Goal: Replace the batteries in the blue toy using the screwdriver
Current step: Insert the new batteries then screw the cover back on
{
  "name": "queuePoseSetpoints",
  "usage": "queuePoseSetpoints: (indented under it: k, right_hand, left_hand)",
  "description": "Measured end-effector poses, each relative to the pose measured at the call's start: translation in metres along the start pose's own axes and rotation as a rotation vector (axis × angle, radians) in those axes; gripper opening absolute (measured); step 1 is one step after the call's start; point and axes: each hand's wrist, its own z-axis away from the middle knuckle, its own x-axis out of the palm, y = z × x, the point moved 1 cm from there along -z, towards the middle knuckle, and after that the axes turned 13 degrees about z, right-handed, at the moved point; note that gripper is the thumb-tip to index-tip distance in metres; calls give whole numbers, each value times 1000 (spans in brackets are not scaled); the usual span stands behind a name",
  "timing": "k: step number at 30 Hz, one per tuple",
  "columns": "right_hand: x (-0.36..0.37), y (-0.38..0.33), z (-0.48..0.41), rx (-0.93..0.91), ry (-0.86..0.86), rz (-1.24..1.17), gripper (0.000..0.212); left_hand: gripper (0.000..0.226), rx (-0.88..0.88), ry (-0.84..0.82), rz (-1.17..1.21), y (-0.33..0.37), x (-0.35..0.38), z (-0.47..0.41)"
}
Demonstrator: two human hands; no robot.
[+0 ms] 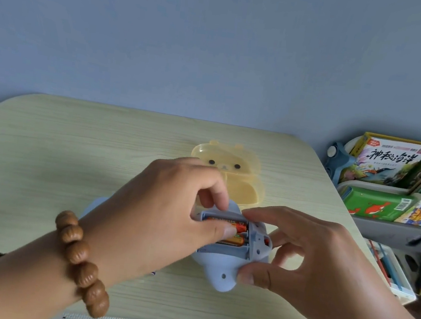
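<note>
Left hand (163,206) on batteries (235,239) in toy (217,267)

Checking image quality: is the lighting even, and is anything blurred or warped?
Head view: soft, even light, faint shadows on the table; its far edge bows from the wide lens; print on the batteries is too soft to read, titles on the books are legible.

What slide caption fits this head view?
Left hand pinches an orange battery in the open blue toy, gripped by the right hand on a table.
</note>
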Motion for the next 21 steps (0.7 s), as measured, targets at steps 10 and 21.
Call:
queuePoseSetpoints:
  k: [10,21]
  right_hand:
    - [-1,-8,-1,-5,12,31,61]
    - [-2,-6,2,67,-24,7,64]
  left_hand:
    - [37,-248,-28,5,-15,2,-9]
    - [83,-282,-200,-185,-24,-34,12]
